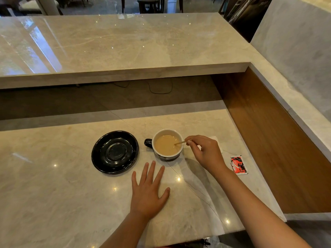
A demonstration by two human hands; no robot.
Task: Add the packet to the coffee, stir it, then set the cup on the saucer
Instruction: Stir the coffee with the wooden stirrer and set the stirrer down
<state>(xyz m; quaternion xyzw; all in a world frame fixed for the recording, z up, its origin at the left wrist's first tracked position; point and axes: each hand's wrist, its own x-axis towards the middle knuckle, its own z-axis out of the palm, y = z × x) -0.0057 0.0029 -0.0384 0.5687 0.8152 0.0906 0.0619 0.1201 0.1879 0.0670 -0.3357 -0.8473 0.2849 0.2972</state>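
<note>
Just below the middle of the frame, the right hand [206, 153] has its grip pinched shut on the top of a thin wooden stirrer [180, 143], whose lower end dips at a slant into the pale coffee [166, 144]. Holding it by the tip lets the stick sweep the liquid while the fingers stay clear of the rim. The cup [167, 145], white inside with a dark handle pointing toward frame left, stands on the desk [53, 185] just beside the black saucer [115, 152], which is bare and close enough for a short lift across. The left hand [147, 192] lies flat and open on the desk below the cup, holding nothing, probably bracing the body. The red packet [239, 165] rests on the desk at the right of the frame, apparently torn open, so stirring seems to be the step in hand.
</note>
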